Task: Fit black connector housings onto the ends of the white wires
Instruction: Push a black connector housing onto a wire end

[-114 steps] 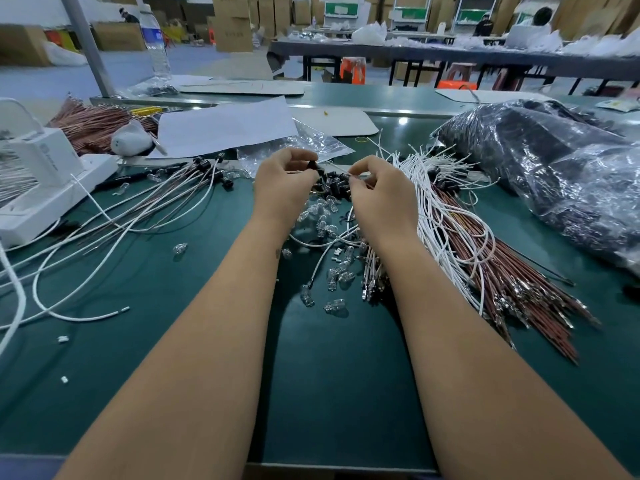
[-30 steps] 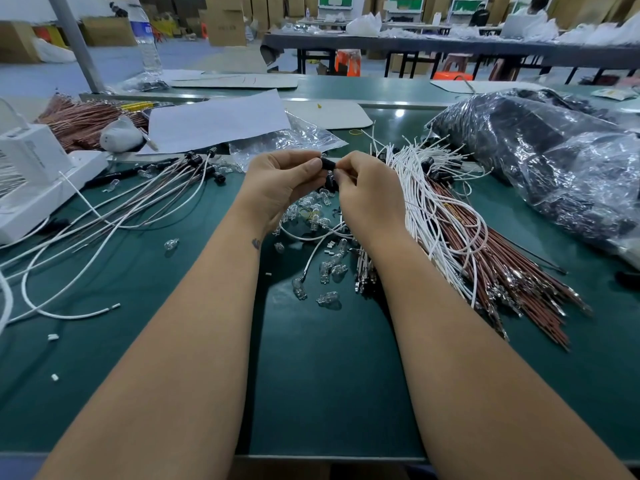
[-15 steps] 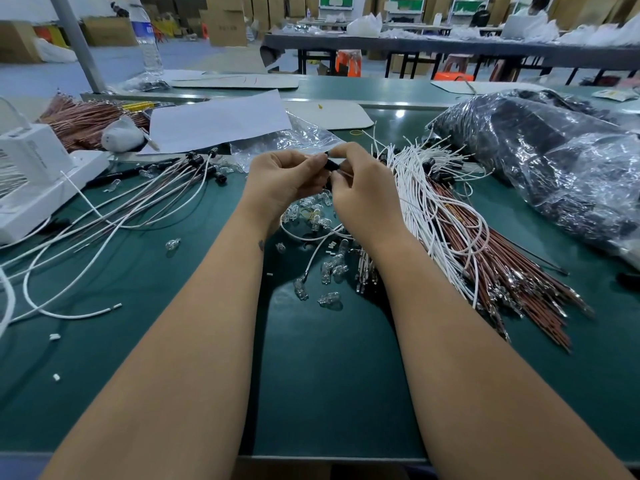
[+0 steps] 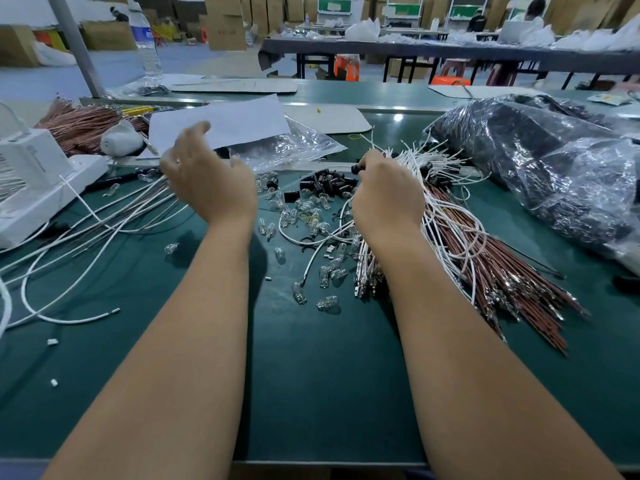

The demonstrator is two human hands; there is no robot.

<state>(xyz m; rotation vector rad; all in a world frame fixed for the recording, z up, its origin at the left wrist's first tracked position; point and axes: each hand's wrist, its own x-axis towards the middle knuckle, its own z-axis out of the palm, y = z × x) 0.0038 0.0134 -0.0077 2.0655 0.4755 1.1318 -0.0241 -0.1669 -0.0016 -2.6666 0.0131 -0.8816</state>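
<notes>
White box: At the far left we see a white machine [image 4: 31,174] on the green table [image 4: 311,393]. It has small grey print on its side, but we cannot read it.
Done pile: Just right of the box lies a loose bunch of long white wires [image 4: 114,220]. A few seem to have black ends near the top, so we think these are the done ones.
Left hand: Our left hand [image 4: 207,181] is over that bunch, fingers spread and blurry. It holds nothing that we can see.
Bottle: Far back stands a water bottle [image 4: 147,43] with a blue label. The words are too small to read.
Black housings: In the middle sits a small heap of black connector housings [image 4: 327,183], with little clear bulbs [image 4: 298,216] around it.
Right hand: Our right hand [image 4: 384,199] is curled, with its fingertips at the far edge of the heap. They seem to pinch something small and black, but we cannot be sure.
Still to do: Right of that hand lies a big bundle of white wires [image 4: 446,202] on brown ones [image 4: 512,282]. We think most of the job is left.
Bag: At the far right lies a shiny plastic bag [image 4: 554,168] of dark things. It shows no words.
</notes>
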